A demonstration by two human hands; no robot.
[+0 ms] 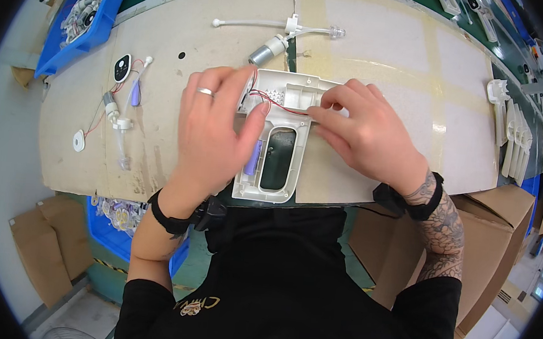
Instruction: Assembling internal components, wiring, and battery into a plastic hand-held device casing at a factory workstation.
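2 hands work on a white plastic housing (278, 141) at the near edge of the worktop (383, 44)

The left hand (214, 123) grips the housing's left side, fingers bent around it; the right hand (367, 132) pinches thin red wires (275, 101) over its upper part. A small motor with tubing (275, 45) lies just behind

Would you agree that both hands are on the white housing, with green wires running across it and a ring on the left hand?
Not quite: the wires are red, not green, as the head view shows. Both the left hand and right hand are on the white housing, and the ring is on the left hand.
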